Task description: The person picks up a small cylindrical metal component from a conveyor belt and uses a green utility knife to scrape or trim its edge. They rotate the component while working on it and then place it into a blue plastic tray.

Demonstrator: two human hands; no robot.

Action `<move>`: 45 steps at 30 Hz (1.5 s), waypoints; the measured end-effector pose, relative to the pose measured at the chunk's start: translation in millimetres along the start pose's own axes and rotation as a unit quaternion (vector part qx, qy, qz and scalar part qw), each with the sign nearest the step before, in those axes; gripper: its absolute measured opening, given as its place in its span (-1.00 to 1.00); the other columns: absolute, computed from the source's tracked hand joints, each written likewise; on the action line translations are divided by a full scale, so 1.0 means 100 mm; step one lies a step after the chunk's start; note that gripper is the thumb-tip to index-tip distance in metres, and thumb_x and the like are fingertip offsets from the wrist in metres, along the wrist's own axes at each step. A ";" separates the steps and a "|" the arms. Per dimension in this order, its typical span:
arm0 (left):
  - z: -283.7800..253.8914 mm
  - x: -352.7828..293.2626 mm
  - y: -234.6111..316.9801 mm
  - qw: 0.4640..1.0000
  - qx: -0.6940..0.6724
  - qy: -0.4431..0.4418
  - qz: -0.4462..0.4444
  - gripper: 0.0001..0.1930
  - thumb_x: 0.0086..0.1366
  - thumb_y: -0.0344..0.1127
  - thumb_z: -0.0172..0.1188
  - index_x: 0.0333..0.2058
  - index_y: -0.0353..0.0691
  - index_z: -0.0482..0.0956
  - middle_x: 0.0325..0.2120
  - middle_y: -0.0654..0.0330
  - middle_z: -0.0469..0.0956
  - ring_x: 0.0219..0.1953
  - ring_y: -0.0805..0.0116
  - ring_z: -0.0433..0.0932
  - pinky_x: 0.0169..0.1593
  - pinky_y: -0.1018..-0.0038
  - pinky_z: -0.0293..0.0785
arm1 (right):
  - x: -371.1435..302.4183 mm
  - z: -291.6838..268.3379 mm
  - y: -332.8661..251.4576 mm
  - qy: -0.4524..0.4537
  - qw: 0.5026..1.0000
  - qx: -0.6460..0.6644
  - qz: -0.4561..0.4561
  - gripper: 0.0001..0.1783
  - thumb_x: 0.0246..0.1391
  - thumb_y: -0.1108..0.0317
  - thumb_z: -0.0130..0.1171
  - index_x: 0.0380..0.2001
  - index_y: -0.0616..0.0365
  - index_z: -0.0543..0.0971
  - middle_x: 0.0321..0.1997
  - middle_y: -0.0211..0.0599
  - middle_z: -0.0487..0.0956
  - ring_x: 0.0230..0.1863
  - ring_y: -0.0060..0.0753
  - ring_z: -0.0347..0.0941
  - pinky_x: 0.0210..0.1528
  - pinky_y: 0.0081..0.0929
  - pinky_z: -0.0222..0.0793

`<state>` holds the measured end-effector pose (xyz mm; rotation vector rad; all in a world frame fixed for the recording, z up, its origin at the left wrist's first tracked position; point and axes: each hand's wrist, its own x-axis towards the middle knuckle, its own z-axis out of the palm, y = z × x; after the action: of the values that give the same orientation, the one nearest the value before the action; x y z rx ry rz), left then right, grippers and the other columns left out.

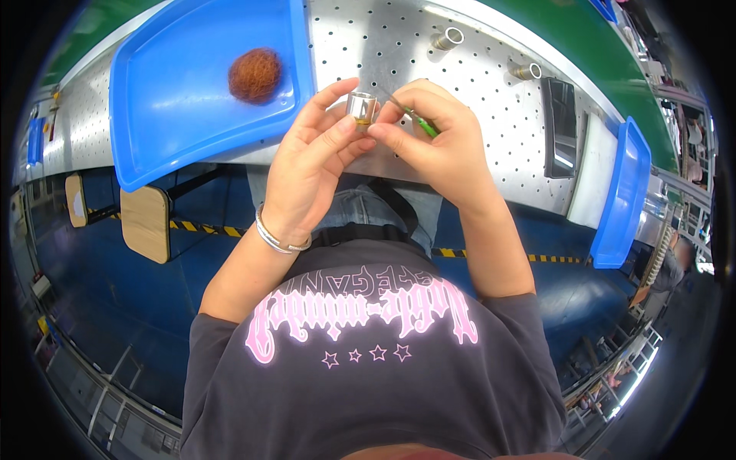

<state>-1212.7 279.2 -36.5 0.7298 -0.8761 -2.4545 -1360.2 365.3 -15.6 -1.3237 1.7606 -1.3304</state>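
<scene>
Between the thumb and fingers of my left hand (310,153) is a small shiny metal cylinder (362,107) with a brassy lower end. My right hand (437,138) is closed around a thin pointed tool with a green handle (426,126), its dark shaft slanting up and left past the cylinder. The right thumb and fingertips are close to the cylinder's right side; whether they touch it I cannot tell. Both hands are raised over the near edge of the perforated metal table (345,46). A silvery bracelet circles my left wrist.
At the left a large blue tray (184,115) bears a ball of reddish-brown wire-like fibres (255,75). Two metal tubes (448,38) stand toward the far right. Further right are a black tray (560,126), a white slab (592,169) and another blue tray (622,192). A stool (144,222) is beside the table.
</scene>
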 end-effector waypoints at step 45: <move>0.05 -0.08 -0.01 0.984 0.157 -0.065 0.059 -0.59 0.29 -0.45 -0.05 0.12 -0.38 0.32 -0.12 0.05 0.49 -0.18 0.35 0.56 -0.09 0.52 0.49 | -0.12 -0.06 -0.15 0.077 0.990 -0.055 -0.105 -0.80 -0.23 0.60 0.28 -0.43 0.25 0.53 -0.39 -0.27 0.56 -0.36 -0.38 0.51 -0.35 -0.55 0.42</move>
<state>-1210.1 286.9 -31.5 0.6039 -1.3386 -2.3045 -1355.9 378.1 -0.8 -1.5374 1.8626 -1.5038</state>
